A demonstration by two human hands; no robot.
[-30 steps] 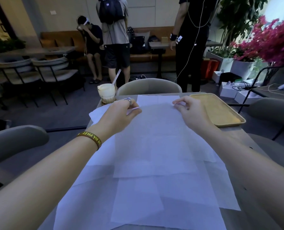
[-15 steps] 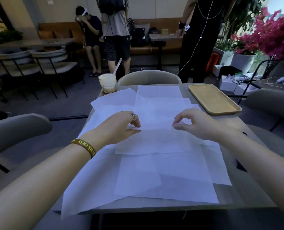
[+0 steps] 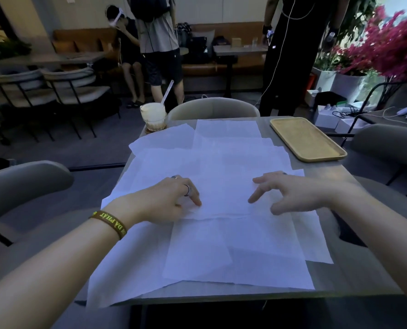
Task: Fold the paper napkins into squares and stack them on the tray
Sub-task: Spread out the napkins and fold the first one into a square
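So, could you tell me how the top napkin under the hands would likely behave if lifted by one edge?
The top napkin looks thin and creased, so probably floppy. It likely weighs little and could slide across the sheets beneath it.

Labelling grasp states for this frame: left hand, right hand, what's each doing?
Left hand: open, fingertips down on the napkin, gripping nothing.
Right hand: open, fingers spread just over the napkin, holding nothing.

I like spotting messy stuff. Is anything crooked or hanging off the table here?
Yes. The paper napkins lie in a loose, overlapping pile at different angles, and the near left corner droops past the table edge. The tray holds no folded squares. The drink stands upright, nothing spilled.
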